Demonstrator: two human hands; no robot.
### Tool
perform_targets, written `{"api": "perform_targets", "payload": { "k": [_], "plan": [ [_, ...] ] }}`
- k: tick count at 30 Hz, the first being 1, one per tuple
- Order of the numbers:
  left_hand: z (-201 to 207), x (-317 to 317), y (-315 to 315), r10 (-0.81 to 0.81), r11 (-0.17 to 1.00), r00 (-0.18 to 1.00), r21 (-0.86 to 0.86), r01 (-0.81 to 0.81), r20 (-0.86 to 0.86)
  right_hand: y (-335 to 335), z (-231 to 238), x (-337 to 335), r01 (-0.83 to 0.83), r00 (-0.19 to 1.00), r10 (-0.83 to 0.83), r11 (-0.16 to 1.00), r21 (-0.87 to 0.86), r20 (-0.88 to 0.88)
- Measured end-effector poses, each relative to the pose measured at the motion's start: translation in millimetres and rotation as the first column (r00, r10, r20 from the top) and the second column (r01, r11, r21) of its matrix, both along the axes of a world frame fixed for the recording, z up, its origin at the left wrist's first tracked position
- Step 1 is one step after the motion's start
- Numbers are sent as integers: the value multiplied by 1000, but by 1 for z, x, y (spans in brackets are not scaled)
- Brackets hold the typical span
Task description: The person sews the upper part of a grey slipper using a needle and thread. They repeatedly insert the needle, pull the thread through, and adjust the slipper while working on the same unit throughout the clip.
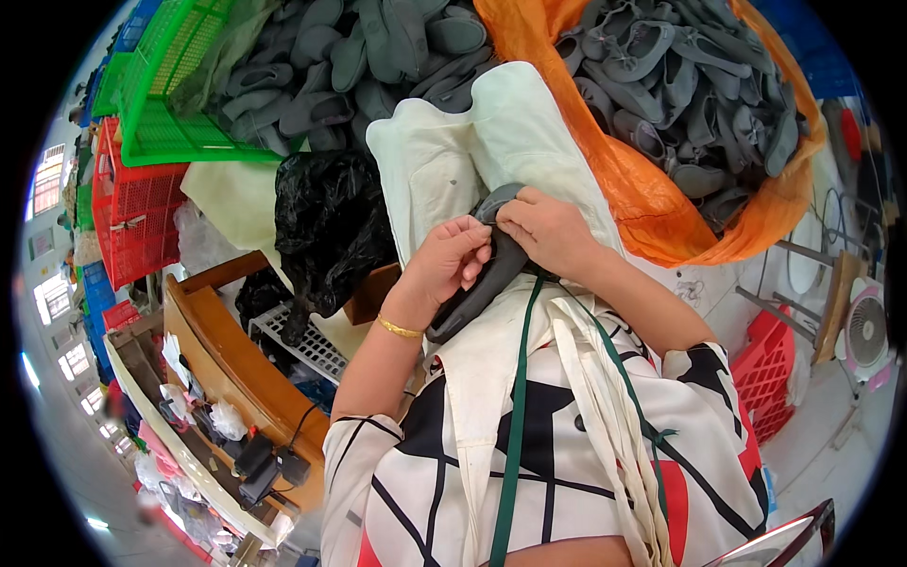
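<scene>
A dark grey shoe (503, 265) lies slanted across my lap, over the white apron (430, 161). My left hand (452, 253) is closed in a pinch at the shoe's left edge, its thumb and forefinger meeting my other fingertips. Whatever thin thing may be between them is too small to name. My right hand (546, 227) grips the upper right side of the shoe, fingers bent over its rim. Part of the shoe is covered by both hands.
Ahead on the left, a green basket (203, 142) stands beside many grey shoes (321, 66). An orange sack (652, 222) at the right holds more. A black plastic bag (331, 227), a wooden drawer unit (241, 364) and a red crate (142, 203) flank my left; a fan (864, 326) stands far right.
</scene>
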State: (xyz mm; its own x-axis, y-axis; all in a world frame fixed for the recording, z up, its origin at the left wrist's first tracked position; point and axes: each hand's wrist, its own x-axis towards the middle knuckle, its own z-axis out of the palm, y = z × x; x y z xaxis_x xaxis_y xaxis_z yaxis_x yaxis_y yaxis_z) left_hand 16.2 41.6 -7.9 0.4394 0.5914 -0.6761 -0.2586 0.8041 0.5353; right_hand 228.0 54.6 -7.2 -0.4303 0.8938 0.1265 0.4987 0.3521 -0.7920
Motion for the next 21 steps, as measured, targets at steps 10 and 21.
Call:
{"api": "perform_targets", "payload": {
  "k": [10,21],
  "plan": [
    [-6,-1,3,13,927,879,335,168,-477,7,1,-4,-109,982,84,984,143,170],
    [-9,-8,-5,39,984,980,179,-4,-197,-2,-9,34,-231,544,-681,440,-868,-490]
  ]
}}
